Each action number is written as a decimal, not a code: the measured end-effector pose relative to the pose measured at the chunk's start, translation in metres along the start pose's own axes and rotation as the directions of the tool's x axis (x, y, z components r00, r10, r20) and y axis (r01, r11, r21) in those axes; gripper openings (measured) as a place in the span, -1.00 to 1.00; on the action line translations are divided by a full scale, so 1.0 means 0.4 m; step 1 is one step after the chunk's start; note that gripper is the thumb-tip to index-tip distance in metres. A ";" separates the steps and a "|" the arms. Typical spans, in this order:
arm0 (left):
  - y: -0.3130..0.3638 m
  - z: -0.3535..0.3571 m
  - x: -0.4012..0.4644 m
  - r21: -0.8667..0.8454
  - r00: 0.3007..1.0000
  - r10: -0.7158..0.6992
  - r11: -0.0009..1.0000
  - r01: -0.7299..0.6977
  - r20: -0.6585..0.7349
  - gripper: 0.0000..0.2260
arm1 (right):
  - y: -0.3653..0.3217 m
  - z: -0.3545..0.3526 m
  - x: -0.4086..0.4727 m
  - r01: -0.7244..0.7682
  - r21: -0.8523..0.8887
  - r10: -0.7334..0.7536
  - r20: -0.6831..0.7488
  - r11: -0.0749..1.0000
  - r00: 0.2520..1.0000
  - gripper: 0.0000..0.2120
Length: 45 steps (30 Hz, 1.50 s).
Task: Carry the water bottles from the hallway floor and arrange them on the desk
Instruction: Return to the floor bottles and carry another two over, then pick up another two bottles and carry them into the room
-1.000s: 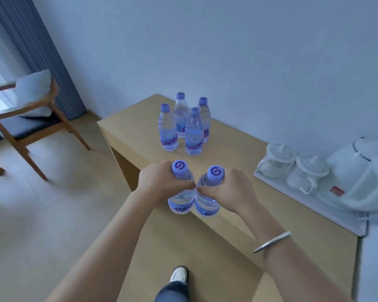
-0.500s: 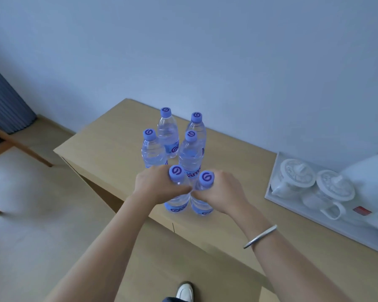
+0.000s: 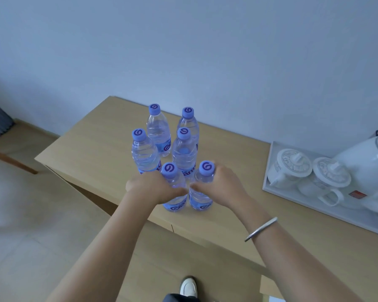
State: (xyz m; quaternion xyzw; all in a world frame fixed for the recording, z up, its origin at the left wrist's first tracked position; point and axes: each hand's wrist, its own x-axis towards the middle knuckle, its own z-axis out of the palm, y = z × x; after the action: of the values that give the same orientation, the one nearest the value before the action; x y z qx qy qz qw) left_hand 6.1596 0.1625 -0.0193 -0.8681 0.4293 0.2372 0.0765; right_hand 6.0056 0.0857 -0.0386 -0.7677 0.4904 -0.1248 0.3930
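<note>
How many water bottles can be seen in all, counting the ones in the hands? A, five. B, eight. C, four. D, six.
D: four bottles stand grouped on the desk, and the left hand and right hand each grip one more.

Six bottles grouped on a desk

Four clear plastic water bottles stand on the light wooden desk; two held clear plastic bottles stand before them, a white tray to their right.
</note>
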 end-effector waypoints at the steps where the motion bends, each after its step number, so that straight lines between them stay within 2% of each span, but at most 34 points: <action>1: 0.006 0.001 -0.008 0.041 0.998 0.006 0.999 -0.009 0.057 -0.43 | 0.003 0.002 -0.007 0.000 0.001 0.000 -0.001 1.000 1.000 -0.66; 3: 0.029 0.007 -0.027 0.072 0.985 0.047 0.996 -0.060 0.164 -0.47 | 0.011 0.004 -0.028 0.000 -0.019 0.000 -0.013 1.000 1.000 -0.46; 5: 0.066 0.016 -0.048 0.058 0.964 0.120 0.989 -0.138 0.239 -0.51 | 0.027 -0.002 -0.057 -0.010 -0.055 0.007 -0.051 0.998 0.999 -0.37; 8: 0.151 0.035 -0.081 0.152 0.920 0.345 0.915 -0.374 0.187 -0.58 | 0.078 -0.039 -0.118 -0.075 -0.104 0.066 -0.084 0.992 0.994 -0.39; 12: 0.291 0.073 -0.152 0.237 0.827 0.550 0.794 -0.560 0.116 -0.58 | 0.176 -0.120 -0.237 -0.212 -0.079 0.201 -0.128 0.974 0.971 -0.50; 17: 0.513 0.180 -0.323 0.333 0.608 0.760 0.526 -0.782 0.227 -0.61 | 0.334 -0.226 -0.497 -0.395 0.003 0.383 -0.256 0.919 0.887 -0.59; 21: 0.655 0.318 -0.516 0.414 0.437 0.827 0.281 -0.866 0.353 -0.71 | 0.448 -0.262 -0.739 -0.494 0.100 0.500 -0.293 0.864 0.815 -0.66; 23: 0.714 0.392 -0.616 0.460 0.383 0.836 0.183 -0.869 0.393 -0.70 | 0.515 -0.274 -0.872 -0.560 0.134 0.567 -0.355 0.818 0.743 -0.67; 27: 0.823 0.527 -0.798 0.419 0.219 0.874 0.020 -0.908 0.433 -0.68 | 0.639 -0.296 -1.143 -0.699 0.278 0.725 -0.482 0.659 0.492 -0.57; 31: 0.912 0.652 -0.975 0.337 0.039 0.855 -0.161 -0.928 0.516 -0.71 | 0.718 -0.301 -1.388 -0.780 0.404 0.827 -0.506 0.478 0.245 -0.67; 33: 0.947 0.708 -1.053 0.295 -0.041 0.843 -0.233 -0.927 0.537 -0.68 | 0.737 -0.295 -1.488 -0.792 0.456 0.853 -0.501 0.405 0.147 -0.72; 35: 0.980 0.756 -1.125 0.265 -0.119 0.831 -0.305 -0.915 0.543 -0.60 | 0.747 -0.289 -1.575 -0.794 0.500 0.860 -0.507 0.345 0.054 -0.66; 37: 1.016 0.796 -1.191 0.244 -0.190 0.809 -0.377 -0.894 0.556 -0.60 | 0.754 -0.289 -1.648 -0.790 0.532 0.856 -0.516 0.303 -0.019 -0.63; 40: 1.076 0.842 -1.284 0.224 -0.268 0.772 -0.464 -0.857 0.577 -0.79 | 0.769 -0.297 -1.736 -0.771 0.590 0.858 -0.501 0.238 -0.118 -0.66; 45: 1.203 0.909 -1.417 0.120 -0.356 0.752 -0.496 -0.860 0.556 -0.87 | 0.840 -0.348 -1.841 -0.757 0.628 0.846 -0.491 0.179 -0.207 -0.67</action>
State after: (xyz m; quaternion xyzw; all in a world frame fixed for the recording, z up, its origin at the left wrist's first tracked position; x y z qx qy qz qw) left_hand 5.3634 0.3885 -0.0332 -0.0323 0.9808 0.1419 0.1296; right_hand 5.3459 0.5748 -0.0480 -0.0935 0.9657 -0.1916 0.1483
